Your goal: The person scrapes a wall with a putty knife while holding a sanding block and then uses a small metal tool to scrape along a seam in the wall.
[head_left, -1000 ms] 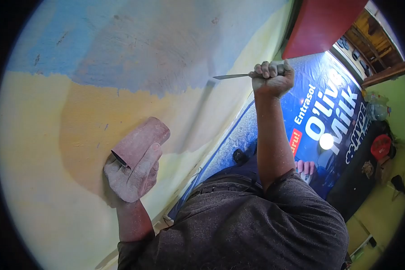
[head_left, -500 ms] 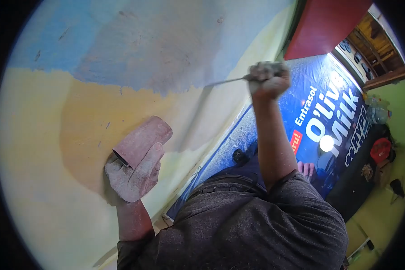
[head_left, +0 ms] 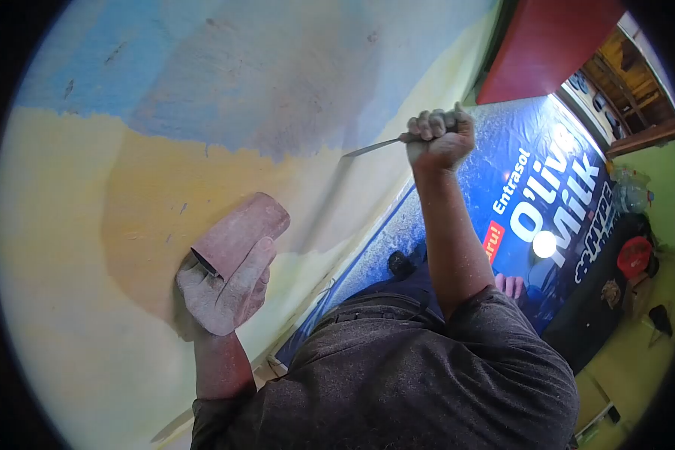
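Note:
My left hand (head_left: 229,304), coated in pale dust, is closed on a curled sheet of reddish-brown sandpaper (head_left: 244,231). The sheet arches over the fingers with the thumb lying along its near edge, close against the painted wall (head_left: 60,247). Farther right, my right hand (head_left: 441,139) is wrapped round the handle of a scraper (head_left: 373,148). Its thin blade, seen nearly edge-on, points left with its tip at the wall where blue paint meets yellow and cream. The scraper's handle is mostly hidden in the fist.
Along the wall's foot lies a blue printed banner (head_left: 517,217), speckled with white dust. A red panel (head_left: 551,45) stands beyond my right hand. Plastic bottles (head_left: 631,191) and a red round object (head_left: 634,257) are at the far right. Scratches mark the wall.
My right hand has shifted slightly left, and its earlier motion blur is gone. My left hand and the sandpaper stay almost in place.

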Tool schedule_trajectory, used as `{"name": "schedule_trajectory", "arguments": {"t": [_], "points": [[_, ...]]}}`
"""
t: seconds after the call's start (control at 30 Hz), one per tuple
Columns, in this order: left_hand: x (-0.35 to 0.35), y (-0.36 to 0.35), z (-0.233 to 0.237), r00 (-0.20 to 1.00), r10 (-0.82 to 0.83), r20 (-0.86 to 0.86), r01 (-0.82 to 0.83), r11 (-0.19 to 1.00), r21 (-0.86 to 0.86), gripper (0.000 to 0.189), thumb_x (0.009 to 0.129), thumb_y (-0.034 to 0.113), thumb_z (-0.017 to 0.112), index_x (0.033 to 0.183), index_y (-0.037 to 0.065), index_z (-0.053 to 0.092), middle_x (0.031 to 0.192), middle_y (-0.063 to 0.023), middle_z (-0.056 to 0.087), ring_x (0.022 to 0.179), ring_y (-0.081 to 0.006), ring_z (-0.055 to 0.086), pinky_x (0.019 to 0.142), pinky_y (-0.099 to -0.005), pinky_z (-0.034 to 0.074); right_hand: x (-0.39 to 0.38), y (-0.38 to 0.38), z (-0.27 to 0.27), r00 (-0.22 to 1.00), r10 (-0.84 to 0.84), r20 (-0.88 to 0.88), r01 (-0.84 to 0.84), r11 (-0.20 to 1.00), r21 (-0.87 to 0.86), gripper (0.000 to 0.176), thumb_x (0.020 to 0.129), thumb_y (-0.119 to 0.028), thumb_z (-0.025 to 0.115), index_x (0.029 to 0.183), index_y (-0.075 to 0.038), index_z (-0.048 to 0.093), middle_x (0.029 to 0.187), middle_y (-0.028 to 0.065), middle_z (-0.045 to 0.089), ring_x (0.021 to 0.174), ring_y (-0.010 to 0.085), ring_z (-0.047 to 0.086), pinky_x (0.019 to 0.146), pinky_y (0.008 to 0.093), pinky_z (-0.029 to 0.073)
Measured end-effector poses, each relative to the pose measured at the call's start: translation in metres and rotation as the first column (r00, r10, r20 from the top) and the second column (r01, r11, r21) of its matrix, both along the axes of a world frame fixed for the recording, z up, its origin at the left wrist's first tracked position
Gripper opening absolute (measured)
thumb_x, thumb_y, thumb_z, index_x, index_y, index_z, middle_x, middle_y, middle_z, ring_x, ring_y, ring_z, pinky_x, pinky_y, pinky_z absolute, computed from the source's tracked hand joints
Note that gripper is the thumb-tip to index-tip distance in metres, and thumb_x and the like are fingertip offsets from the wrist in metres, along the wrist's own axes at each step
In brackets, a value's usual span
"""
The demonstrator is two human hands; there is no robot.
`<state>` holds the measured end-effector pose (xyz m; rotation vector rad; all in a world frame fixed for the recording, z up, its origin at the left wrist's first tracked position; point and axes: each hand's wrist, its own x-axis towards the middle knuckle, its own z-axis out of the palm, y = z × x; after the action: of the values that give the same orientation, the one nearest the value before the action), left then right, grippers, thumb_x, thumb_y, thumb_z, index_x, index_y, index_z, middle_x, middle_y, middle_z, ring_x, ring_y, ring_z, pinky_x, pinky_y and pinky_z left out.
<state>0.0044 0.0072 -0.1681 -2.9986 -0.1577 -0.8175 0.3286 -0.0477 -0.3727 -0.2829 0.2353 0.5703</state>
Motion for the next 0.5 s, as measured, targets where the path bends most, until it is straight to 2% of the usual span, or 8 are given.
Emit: {"name": "schedule_trajectory", "arguments": {"t": [0.1,0.17,0.23,0.27,0.3,0.4,0.43,0.5], "points": [[-0.001,0.000,0.002,1.000,-0.010,-0.020,0.010,1.000,0.013,0.043,0.081,-0.003,0.085,0.121,0.012,0.084,0.109,-0.0149,0.083,0.098,-0.0338,0.083,0.084,-0.0411,0.067,0.019,-0.010,-0.017,0.992,-0.096,0.085,0.088,0.992,0.087,0.045,0.102,-0.034,0.060,0.066,-0.021,0.037,0.054,-0.0022,0.034,0.048,0.0169,0.036,0.054,0.0364,0.036],[-0.016,-0.003,-0.002,0.991,0.105,-0.086,-0.117,0.983,-0.144,0.044,0.080,-0.004,0.085,0.121,0.011,0.084,0.108,-0.0147,0.083,0.098,-0.0335,0.083,0.084,-0.0402,0.067,0.026,-0.010,-0.026,0.995,-0.085,0.045,0.082,0.995,0.059,0.046,0.102,-0.035,0.061,0.065,-0.021,0.038,0.054,-0.0026,0.034,0.048,0.0172,0.036,0.053,0.0372,0.036],[-0.013,-0.004,-0.001,0.992,0.099,-0.084,-0.109,0.986,-0.128,0.045,0.079,-0.004,0.085,0.121,0.010,0.084,0.108,-0.0145,0.083,0.097,-0.0332,0.083,0.083,-0.0394,0.067,0.015,-0.001,-0.022,0.997,-0.064,0.050,0.061,0.997,0.044,0.046,0.102,-0.035,0.061,0.065,-0.021,0.038,0.054,-0.0025,0.034,0.048,0.0175,0.037,0.053,0.0375,0.036],[-0.002,-0.003,0.004,0.998,0.042,-0.048,-0.043,0.998,-0.034,0.045,0.079,-0.005,0.085,0.122,0.010,0.084,0.107,-0.0143,0.083,0.097,-0.0330,0.083,0.083,-0.0390,0.067,0.002,0.004,-0.017,1.000,-0.007,-0.026,0.008,0.999,0.049,0.044,0.102,-0.035,0.061,0.067,-0.021,0.039,0.054,-0.0020,0.034,0.048,0.0181,0.036,0.053,0.0375,0.036],[0.005,-0.002,0.006,1.000,-0.017,-0.016,0.018,0.998,0.064,0.045,0.079,-0.005,0.085,0.122,0.009,0.084,0.107,-0.0141,0.083,0.096,-0.0328,0.083,0.083,-0.0386,0.066,-0.005,0.002,-0.013,1.000,-0.003,0.007,0.003,1.000,-0.003,0.043,0.102,-0.034,0.060,0.066,-0.021,0.039,0.054,-0.0013,0.034,0.048,0.0189,0.038,0.053,0.0374,0.036],[-0.006,-0.001,0.000,0.999,0.003,-0.040,-0.004,1.000,-0.018,0.043,0.081,-0.005,0.085,0.121,0.010,0.083,0.107,-0.0139,0.082,0.095,-0.0336,0.083,0.083,-0.0411,0.067,0.020,-0.013,-0.026,0.993,-0.118,0.003,0.118,0.993,0.022,0.040,0.101,-0.033,0.060,0.069,-0.021,0.039,0.054,-0.0014,0.033,0.047,0.0170,0.039,0.053,0.0369,0.038],[-0.006,-0.002,0.002,0.999,0.005,-0.038,-0.004,1.000,0.013,0.041,0.082,-0.005,0.084,0.121,0.010,0.083,0.106,-0.0138,0.082,0.096,-0.0337,0.083,0.082,-0.0417,0.067,0.025,-0.018,-0.025,0.988,-0.141,-0.069,0.145,0.988,0.048,0.039,0.102,-0.034,0.060,0.071,-0.021,0.039,0.054,-0.0022,0.034,0.046,0.0159,0.039,0.053,0.0367,0.039],[0.000,-0.002,0.004,0.999,-0.009,-0.032,0.011,0.998,0.069,0.039,0.084,-0.004,0.083,0.121,0.010,0.083,0.105,-0.0135,0.082,0.096,-0.0341,0.083,0.082,-0.0429,0.068,0.028,-0.008,-0.047,0.994,-0.108,-0.010,0.109,0.992,0.068,0.041,0.103,-0.034,0.059,0.070,-0.022,0.038,0.055,-0.0028,0.035,0.047,0.0162,0.040,0.054,0.0366,0.040]]}}
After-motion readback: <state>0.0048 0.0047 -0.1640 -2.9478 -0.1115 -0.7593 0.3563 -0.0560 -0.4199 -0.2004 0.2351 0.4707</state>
